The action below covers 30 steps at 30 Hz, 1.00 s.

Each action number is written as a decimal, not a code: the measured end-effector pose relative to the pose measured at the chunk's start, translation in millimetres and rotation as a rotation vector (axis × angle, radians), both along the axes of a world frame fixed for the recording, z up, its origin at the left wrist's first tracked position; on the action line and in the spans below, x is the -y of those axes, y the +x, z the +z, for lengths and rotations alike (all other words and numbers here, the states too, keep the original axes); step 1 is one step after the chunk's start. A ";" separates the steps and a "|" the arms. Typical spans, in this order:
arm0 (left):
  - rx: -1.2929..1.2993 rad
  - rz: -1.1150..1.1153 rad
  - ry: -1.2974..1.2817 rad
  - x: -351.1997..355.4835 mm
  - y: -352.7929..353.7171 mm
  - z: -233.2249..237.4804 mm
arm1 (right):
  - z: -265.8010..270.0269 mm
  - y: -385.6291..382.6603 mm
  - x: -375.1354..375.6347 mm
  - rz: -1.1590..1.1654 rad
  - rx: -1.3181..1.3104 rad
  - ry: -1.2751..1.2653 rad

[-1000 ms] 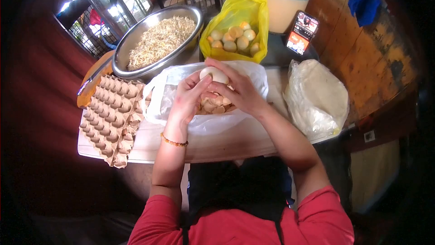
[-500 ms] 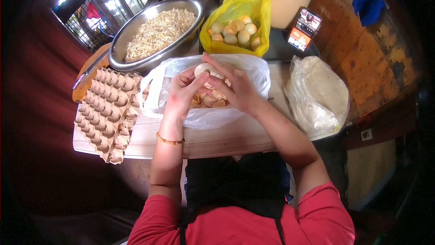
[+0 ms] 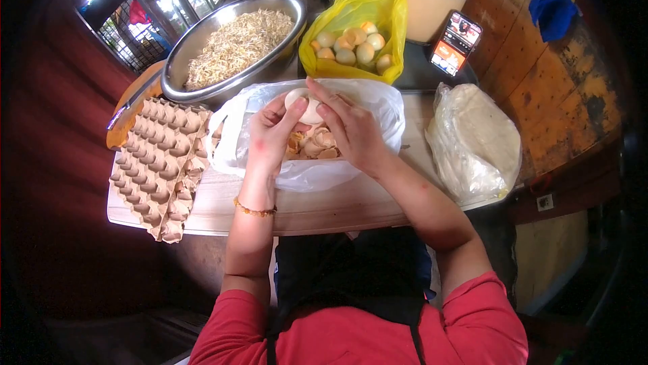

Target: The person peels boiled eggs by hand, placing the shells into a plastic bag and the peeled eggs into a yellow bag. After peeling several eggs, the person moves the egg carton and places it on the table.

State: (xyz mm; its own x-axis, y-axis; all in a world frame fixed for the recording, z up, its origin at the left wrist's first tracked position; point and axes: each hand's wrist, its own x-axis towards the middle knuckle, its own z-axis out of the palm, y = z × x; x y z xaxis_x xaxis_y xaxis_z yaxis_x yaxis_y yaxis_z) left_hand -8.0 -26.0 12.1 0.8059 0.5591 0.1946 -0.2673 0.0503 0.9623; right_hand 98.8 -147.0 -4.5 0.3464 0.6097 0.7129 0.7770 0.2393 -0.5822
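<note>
Head camera is showing me both hands meeting at the egg point(image 3: 312, 115): my left hand point(image 3: 268, 134) is curling partly closed with its thumb pressing the egg, while my right hand point(image 3: 361, 134) is cupping its other side, half open. I am holding it above the white plastic bag point(image 3: 314, 177), inside the table point(image 3: 337, 218)'s near edge, probably so that loose eggshells point(image 3: 322, 141) are being caught.

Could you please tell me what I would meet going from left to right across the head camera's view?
Cardboard egg tray → left hand → right hand → clear plastic bag with pale contents → blue cloth.
</note>
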 end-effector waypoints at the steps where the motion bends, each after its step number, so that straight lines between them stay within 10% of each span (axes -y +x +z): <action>1: -0.003 0.012 0.000 0.2 0.0 0.1 | -0.3 0.0 -0.5 -0.001 0.011 0.012; 30: 0.054 -0.157 -0.265 -5.4 -1.0 -2.9 | 7.4 -2.7 3.3 -0.044 -0.207 0.205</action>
